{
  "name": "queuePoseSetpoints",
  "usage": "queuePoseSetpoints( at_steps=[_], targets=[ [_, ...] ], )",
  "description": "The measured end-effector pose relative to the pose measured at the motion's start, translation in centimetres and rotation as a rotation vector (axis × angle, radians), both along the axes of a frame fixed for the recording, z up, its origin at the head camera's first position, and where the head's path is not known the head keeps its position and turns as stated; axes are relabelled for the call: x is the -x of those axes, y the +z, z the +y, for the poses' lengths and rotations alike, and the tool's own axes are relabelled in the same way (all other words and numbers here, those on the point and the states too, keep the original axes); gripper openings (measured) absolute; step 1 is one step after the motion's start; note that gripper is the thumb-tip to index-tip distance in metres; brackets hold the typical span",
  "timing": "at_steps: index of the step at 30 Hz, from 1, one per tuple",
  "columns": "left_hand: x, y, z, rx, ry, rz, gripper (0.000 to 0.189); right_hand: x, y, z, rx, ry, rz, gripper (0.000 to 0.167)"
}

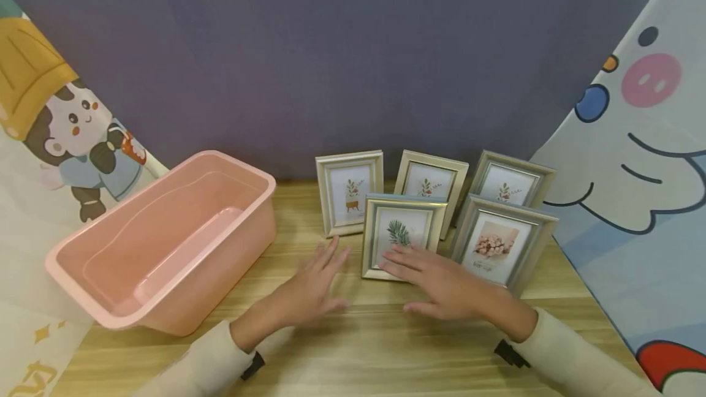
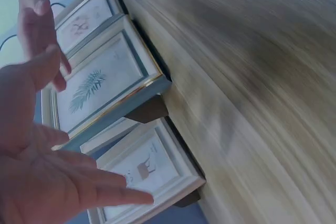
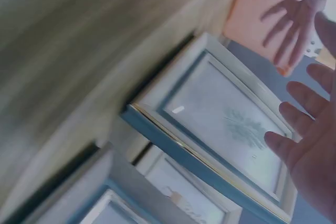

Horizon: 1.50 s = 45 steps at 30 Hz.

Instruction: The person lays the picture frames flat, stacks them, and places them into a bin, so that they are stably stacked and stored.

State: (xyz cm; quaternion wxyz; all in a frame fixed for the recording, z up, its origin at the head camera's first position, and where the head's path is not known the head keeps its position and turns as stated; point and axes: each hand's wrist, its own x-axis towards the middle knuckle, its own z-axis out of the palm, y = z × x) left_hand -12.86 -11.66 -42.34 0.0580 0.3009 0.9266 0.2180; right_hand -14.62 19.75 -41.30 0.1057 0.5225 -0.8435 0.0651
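Several picture frames stand upright on the wooden table. Foremost is a picture frame with a green leaf print (image 1: 398, 234), gold and blue-grey at its edges. My right hand (image 1: 447, 283) is in front of it, fingers spread, covering part of its lower right in the head view. To its left, my left hand (image 1: 306, 296) hovers over the table with fingers spread, holding nothing. Behind are a frame with a potted plant print (image 1: 351, 192) and a frame with a sprig print (image 1: 430, 182). At the right, a pink flower picture frame (image 1: 496, 247) overlaps a greyish frame (image 1: 507, 182).
A pink plastic bin (image 1: 231, 268) stands at the left of the wooden table (image 1: 375, 354), with nothing in it. A dark grey panel (image 1: 342, 60) rises behind the frames. Cartoon-printed sheets (image 1: 601, 213) flank the table on both sides.
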Motion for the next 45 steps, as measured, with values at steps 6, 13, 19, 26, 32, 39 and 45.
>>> queuePoseSetpoints(
  at_steps=[6, 13, 19, 26, 32, 39, 45],
  targets=[
    [1.1, 0.1, 0.7, -0.280, 0.021, -0.009, 0.082, 1.0, 2.3, -0.1, 0.135, 0.026, 0.014, 0.069],
    [3.0, -0.7, 2.3, -0.565, 0.142, -0.195, 0.067, 2.4, 5.2, -0.1, 0.250, -0.046, 0.000, 0.049],
    [4.5, -1.8, 3.7, -0.797, 0.285, -0.439, 0.059, 4.7, 6.6, -0.3, 0.319, -0.107, 0.017, 0.045],
    [5.2, -2.8, 5.4, -0.967, 0.344, -0.507, 0.052, 7.3, 7.2, 0.1, 0.322, -0.240, -0.083, 0.040],
    [5.5, -3.7, 6.5, -1.065, 0.358, -0.442, 0.044, 8.6, 7.4, 0.2, 0.246, -0.256, -0.182, 0.036],
    [5.9, -4.3, 7.1, -1.119, 0.420, -0.362, 0.037, 9.1, 7.0, 0.1, 0.221, -0.262, -0.241, 0.032],
    [6.1, -4.5, 7.2, -1.100, 0.426, -0.327, 0.037, 9.2, 6.7, 0.2, 0.241, -0.264, -0.221, 0.031]
  ],
)
